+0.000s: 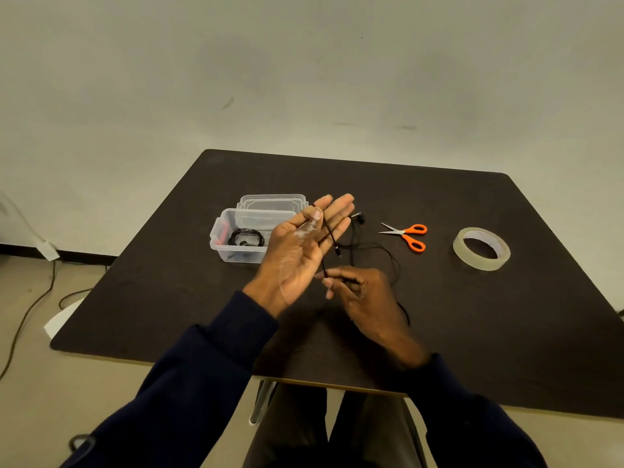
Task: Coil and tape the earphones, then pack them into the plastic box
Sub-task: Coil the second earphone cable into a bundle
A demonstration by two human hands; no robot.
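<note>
Head view: the left hand (pixel 304 244) is held up over the dark table (pixel 489 332), palm towards the camera, fingers straight and together, with the thumb folded in and the black earphones (pixel 329 233) cable pinned under it. The cable is led down across the fingers to the right hand (pixel 358 292), where it is pinched between thumb and curled fingertips. The rest of the cable is left loose on the table just beyond the hands, with an earbud seen near the left fingertips. The clear plastic box (pixel 236 256) is placed open just left of the left hand; a coiled black cable (pixel 246 237) and a red item (pixel 222 234) are seen inside. Its lid (pixel 270 201) is laid behind it. Orange-handled scissors (pixel 407 236) and a tape roll (pixel 481 248) are set to the right, apart.
</note>
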